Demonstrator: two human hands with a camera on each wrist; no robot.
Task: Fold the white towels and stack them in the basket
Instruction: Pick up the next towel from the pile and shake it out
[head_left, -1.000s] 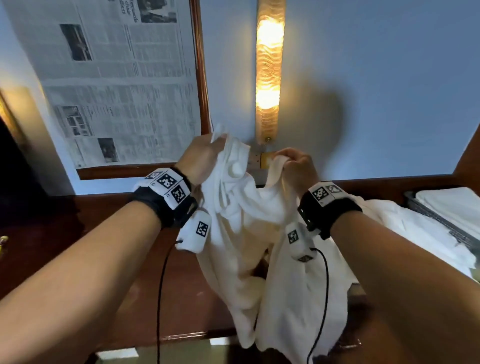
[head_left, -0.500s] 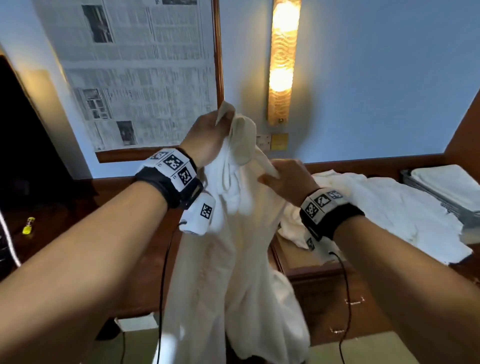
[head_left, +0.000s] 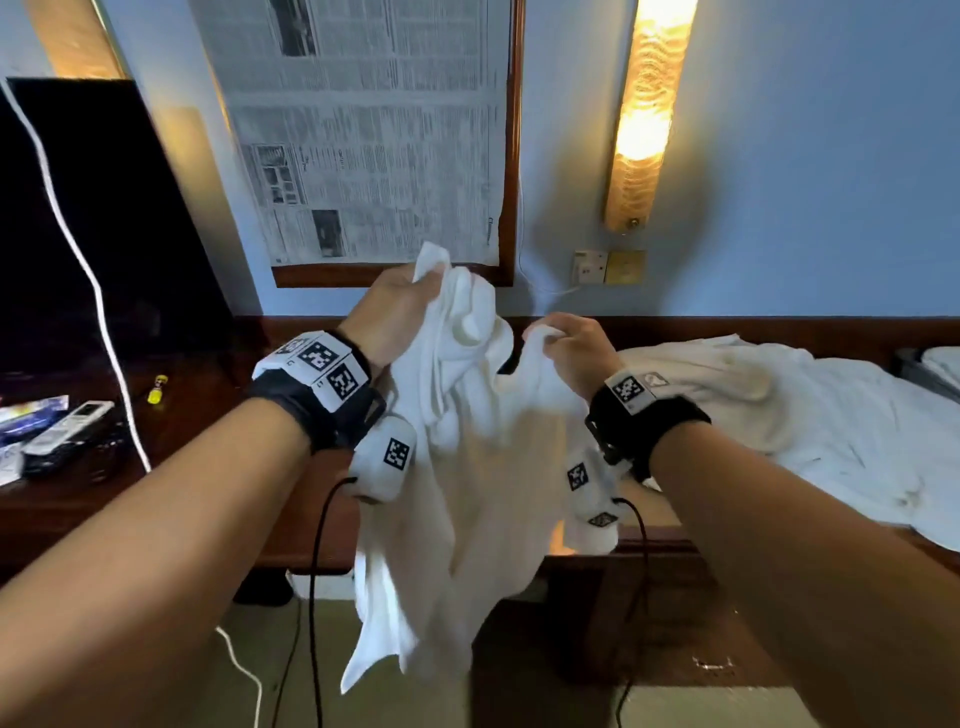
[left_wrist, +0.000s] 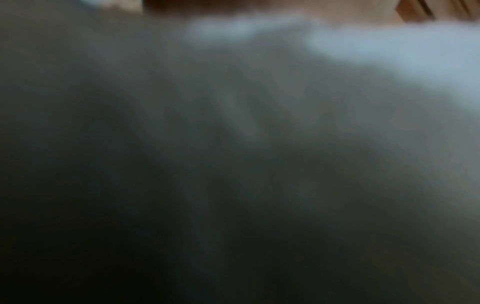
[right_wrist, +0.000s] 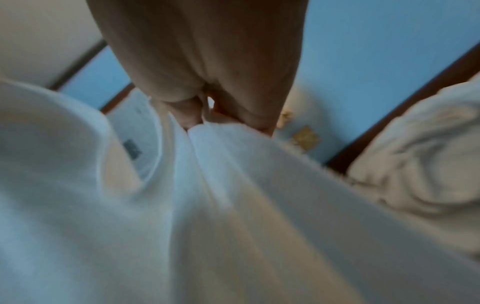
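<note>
Towel (head_left: 467, 467) held aloft, unfolded — left hand (head_left: 395, 306) and right hand (head_left: 571, 343) each pinch its top edge.
More towels (head_left: 779, 415) lie loose on the desk; basket (head_left: 914, 366), far right, holds some — most folding remains.

Blue wall (head_left: 779, 156), lit wall lamp (head_left: 644, 114), dark wooden desk (head_left: 197, 441), perhaps carpeted floor (head_left: 249, 639).

The left wrist view is filled by blurred grey-white cloth (left_wrist: 259, 123); the dark basket (head_left: 914, 366) is cut off at the head view's right edge.
</note>
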